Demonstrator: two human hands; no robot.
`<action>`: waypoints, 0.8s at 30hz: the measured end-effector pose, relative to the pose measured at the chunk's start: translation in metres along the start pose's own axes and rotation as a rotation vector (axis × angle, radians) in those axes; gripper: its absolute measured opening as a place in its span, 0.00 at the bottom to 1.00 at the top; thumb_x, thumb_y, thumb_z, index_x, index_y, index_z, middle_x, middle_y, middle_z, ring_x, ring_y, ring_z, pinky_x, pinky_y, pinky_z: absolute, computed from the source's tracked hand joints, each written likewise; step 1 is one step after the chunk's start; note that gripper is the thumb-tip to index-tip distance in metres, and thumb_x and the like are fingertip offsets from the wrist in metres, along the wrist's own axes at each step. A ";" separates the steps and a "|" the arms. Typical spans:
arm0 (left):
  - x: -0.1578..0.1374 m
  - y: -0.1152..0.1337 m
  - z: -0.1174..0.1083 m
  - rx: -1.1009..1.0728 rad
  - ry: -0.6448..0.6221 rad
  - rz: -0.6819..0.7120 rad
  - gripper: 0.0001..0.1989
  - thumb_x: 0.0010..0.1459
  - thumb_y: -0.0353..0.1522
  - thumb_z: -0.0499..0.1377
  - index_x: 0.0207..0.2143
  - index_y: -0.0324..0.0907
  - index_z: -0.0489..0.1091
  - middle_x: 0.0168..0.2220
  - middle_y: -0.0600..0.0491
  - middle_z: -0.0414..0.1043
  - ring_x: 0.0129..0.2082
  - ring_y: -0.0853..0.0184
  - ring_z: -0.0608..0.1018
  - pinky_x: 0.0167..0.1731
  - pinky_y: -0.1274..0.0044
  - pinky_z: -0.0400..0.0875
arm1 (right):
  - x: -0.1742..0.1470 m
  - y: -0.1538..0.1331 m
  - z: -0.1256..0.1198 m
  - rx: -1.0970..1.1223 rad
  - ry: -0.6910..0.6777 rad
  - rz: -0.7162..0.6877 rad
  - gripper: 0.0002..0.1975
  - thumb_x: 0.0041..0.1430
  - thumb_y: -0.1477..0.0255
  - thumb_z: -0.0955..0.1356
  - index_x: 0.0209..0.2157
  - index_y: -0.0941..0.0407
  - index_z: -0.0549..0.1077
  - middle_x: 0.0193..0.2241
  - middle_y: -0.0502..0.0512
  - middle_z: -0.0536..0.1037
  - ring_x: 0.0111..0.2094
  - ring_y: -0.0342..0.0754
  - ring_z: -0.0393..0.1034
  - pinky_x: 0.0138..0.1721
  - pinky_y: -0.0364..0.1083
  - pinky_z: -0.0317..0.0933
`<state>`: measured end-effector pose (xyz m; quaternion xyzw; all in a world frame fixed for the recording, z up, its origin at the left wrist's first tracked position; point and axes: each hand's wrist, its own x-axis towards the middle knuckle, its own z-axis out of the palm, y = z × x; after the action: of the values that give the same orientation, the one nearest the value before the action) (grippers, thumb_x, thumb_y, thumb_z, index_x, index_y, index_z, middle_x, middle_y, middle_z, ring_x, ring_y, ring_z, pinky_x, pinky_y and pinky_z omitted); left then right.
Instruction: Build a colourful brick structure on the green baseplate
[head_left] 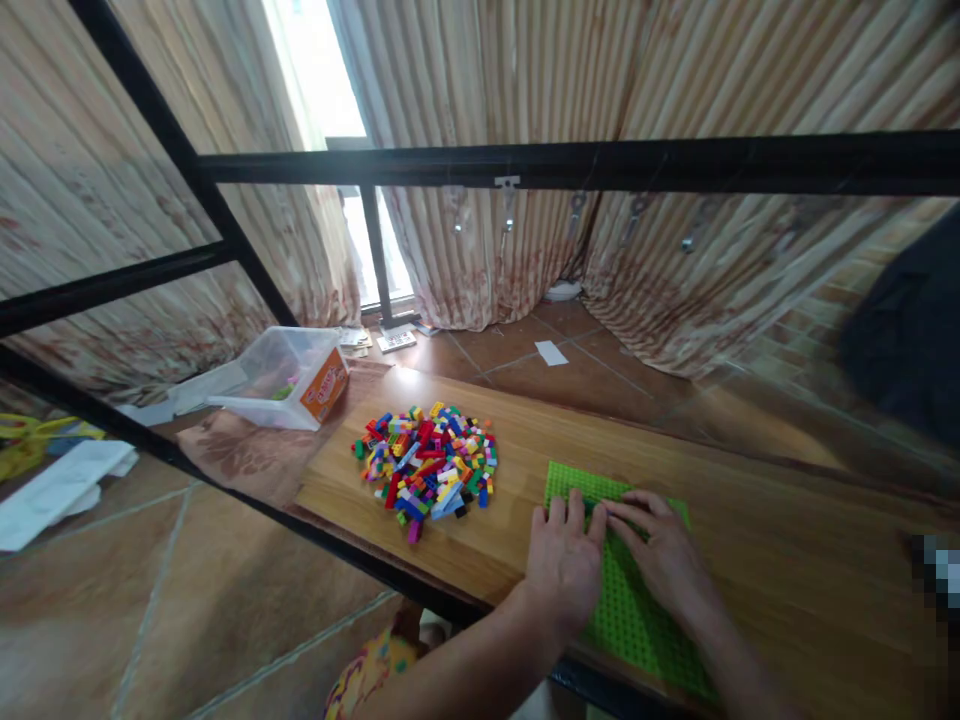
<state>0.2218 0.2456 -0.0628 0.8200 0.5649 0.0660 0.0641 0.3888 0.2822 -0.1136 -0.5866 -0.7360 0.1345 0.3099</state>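
A bright green studded baseplate [630, 610] lies on the wooden board, with both my hands over its upper part. My left hand [566, 560] rests there palm down, its fingers bent onto the studs and its thumb near the index finger. From the other side, my right hand [667, 555] brings thumb and index finger together in a pinch, touching the left thumb. A small dark green piece [591, 504] shows between the fingers, mostly covered; its shape is unclear. Left of the plate lies a pile of loose toy bricks [431, 460] in many colours.
A clear plastic box [281, 385] with an orange label stands beyond the pile on a brown cloth [251, 455]. Black metal bars [562, 165] with hanging clips cross behind the wooden board [517, 430]. White packaging [60, 490] lies on the tiled floor at left.
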 end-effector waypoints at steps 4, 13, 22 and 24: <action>-0.005 -0.008 -0.006 -0.101 0.021 0.027 0.26 0.61 0.33 0.52 0.62 0.47 0.59 0.60 0.43 0.62 0.49 0.55 0.70 0.45 0.63 0.70 | 0.000 0.007 -0.002 -0.007 -0.037 0.012 0.19 0.60 0.54 0.63 0.39 0.49 0.81 0.44 0.58 0.73 0.46 0.56 0.68 0.51 0.59 0.62; 0.002 -0.054 -0.030 -0.427 0.295 -0.071 0.16 0.61 0.28 0.50 0.49 0.42 0.69 0.47 0.48 0.74 0.43 0.63 0.76 0.45 0.71 0.72 | 0.002 0.007 -0.008 0.002 -0.113 0.091 0.20 0.55 0.51 0.64 0.38 0.47 0.80 0.45 0.56 0.73 0.48 0.57 0.68 0.45 0.57 0.67; 0.015 -0.137 -0.056 -0.522 0.699 -0.507 0.12 0.59 0.27 0.54 0.42 0.41 0.74 0.41 0.49 0.77 0.44 0.63 0.77 0.49 0.72 0.70 | 0.001 0.014 -0.008 -0.035 -0.116 0.080 0.23 0.54 0.49 0.64 0.40 0.49 0.79 0.45 0.58 0.74 0.46 0.58 0.69 0.42 0.57 0.67; 0.010 -0.159 -0.064 -0.556 0.738 -0.639 0.12 0.59 0.29 0.55 0.44 0.41 0.75 0.42 0.49 0.78 0.44 0.63 0.77 0.49 0.72 0.69 | 0.001 0.016 -0.008 -0.034 -0.121 0.073 0.24 0.54 0.48 0.64 0.40 0.50 0.79 0.45 0.58 0.75 0.46 0.58 0.70 0.43 0.57 0.66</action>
<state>0.0682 0.3133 -0.0281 0.4828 0.7316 0.4723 0.0929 0.4063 0.2866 -0.1157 -0.6091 -0.7337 0.1682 0.2498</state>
